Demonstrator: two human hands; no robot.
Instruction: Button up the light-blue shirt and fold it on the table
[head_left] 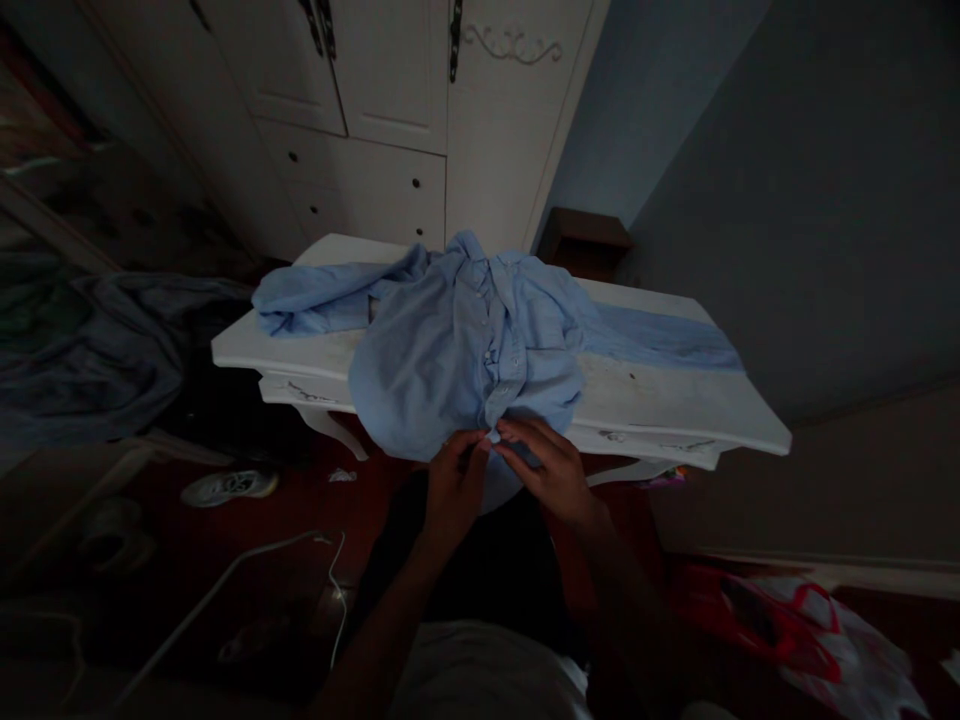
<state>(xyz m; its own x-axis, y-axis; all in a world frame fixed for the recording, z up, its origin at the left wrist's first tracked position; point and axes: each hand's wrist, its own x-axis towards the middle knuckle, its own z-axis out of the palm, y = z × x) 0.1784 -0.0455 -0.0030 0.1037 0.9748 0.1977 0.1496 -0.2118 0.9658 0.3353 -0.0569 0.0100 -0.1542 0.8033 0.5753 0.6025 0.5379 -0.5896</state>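
Observation:
A light blue button-up shirt (420,350) lies across a white table (637,400), its collar toward the back and its sleeves spread to both sides. The hem hangs over the table's front edge. My left hand (456,480) pinches the lower end of the button placket, fingertips closed on the cloth. Close against it, my right hand (549,465) also pinches the placket edge from the other side. The shirt front is partly open higher up, with buttons showing along the strip. Whether a button sits between my fingertips is too small to tell.
A white wardrobe (390,90) with drawers stands behind the table. Clothes (127,340) are heaped at the left, above a shoe (229,487) on the dark red floor. A plastic bag (832,640) lies at the lower right. A brown box (585,238) stands behind the table.

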